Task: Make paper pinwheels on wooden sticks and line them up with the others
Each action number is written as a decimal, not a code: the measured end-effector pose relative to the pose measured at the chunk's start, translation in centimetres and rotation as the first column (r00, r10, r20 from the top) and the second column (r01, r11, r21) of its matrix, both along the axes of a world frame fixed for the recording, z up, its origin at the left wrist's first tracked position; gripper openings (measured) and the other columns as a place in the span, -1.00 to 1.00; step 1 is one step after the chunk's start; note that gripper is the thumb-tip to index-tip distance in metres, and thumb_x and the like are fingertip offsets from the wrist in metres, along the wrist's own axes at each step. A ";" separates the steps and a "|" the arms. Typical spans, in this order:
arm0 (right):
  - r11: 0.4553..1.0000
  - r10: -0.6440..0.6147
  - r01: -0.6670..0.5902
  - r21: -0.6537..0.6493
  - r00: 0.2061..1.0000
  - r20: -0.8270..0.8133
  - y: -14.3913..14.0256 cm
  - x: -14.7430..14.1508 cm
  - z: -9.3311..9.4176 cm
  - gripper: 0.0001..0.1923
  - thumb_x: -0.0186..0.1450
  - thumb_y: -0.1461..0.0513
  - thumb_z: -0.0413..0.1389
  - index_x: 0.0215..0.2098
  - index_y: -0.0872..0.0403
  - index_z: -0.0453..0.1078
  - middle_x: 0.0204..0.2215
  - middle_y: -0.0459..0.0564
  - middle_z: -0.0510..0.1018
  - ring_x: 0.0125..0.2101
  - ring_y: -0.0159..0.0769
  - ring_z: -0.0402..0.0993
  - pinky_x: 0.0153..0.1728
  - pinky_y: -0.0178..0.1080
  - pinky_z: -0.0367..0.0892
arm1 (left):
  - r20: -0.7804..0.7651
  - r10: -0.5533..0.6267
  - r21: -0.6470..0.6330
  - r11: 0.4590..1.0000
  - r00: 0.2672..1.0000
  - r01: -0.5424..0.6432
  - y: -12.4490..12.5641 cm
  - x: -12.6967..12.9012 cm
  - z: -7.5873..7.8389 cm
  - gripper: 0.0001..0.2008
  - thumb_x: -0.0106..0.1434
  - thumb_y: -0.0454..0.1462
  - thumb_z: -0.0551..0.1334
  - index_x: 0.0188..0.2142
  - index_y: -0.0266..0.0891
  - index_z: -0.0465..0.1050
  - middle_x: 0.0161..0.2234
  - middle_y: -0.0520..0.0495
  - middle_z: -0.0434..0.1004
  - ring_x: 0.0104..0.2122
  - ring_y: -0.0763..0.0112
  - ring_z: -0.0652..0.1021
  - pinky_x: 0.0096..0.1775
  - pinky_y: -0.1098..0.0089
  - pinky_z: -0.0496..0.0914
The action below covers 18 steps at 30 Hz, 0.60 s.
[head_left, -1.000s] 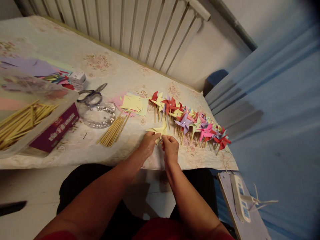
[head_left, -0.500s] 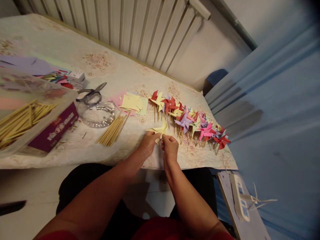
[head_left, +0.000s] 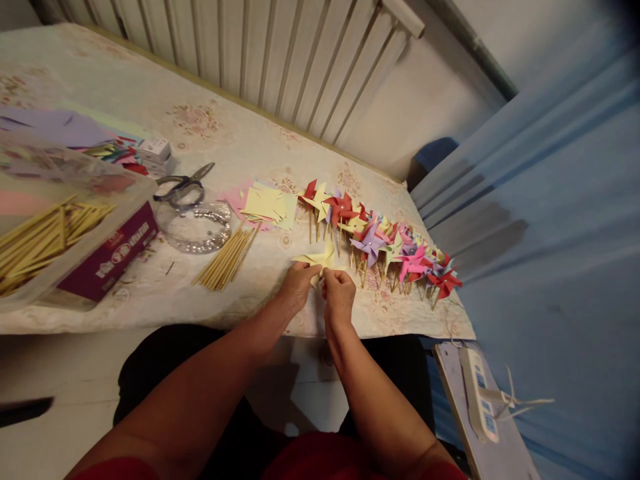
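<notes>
left hand (head_left: 296, 288): fingertips pinched on the left edge of pale yellow paper pinwheel blade-sheet (head_left: 317, 258), near the table's front edge.
right hand (head_left: 339, 294): fingers curled and pressed together on the same sheet's lower right part, touching the left hand's fingertips.
yellow sheet, position: on cream floral tablecloth (head_left: 210, 127), just left of the row of finished pinwheels, points spread outward.
yellow sheet, handling: judged very light, thin, floppy at the cut points, easily creased or torn; best held by the centre or by a folded tip, gently, between finger pads.
row of finished paper pinwheels on sticks (head_left: 385, 243): red, yellow, purple, pink; overlapping, well over a dozen, exact count not readable.
loose bundle of thin bamboo sticks (head_left: 227, 259): one bundle, left of the hands; sticks too many and too close to count.
stack of cut yellow paper squares (head_left: 269, 204): one stack, over pink paper.
metal scissors with dark handles (head_left: 183, 186): one pair, closed.
round clear plastic lid (head_left: 196, 227): one, beside the scissors.
clear plastic tub of sticks (head_left: 47, 230): one, far left.
maroon cardboard box (head_left: 114, 252): one, under the tub.
white power strip (head_left: 481, 393): one, lower right, off the table.
</notes>
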State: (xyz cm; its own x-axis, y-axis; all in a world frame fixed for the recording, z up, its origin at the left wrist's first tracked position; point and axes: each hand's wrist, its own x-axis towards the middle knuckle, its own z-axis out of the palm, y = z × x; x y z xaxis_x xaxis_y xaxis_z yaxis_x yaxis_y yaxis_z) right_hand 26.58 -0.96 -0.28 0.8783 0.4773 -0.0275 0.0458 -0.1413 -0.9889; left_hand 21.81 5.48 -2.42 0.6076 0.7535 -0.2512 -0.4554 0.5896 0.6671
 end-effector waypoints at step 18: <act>0.999 0.046 -0.045 0.016 0.996 -0.074 0.0 0.3 0.1 -0.74 0.12 0.10 0.17 -0.61 0.06 0.32 -0.74 -0.25 0.29 -0.70 -0.49 0.08 -0.63 -0.33 0.03 | 0.017 -0.018 0.006 1.000 1.000 0.018 0.0 -0.1 0.0 -0.79 -0.11 -0.27 0.38 -0.56 -0.27 0.36 -0.59 0.10 0.38 -0.56 0.50 0.38 -0.47 0.43 0.22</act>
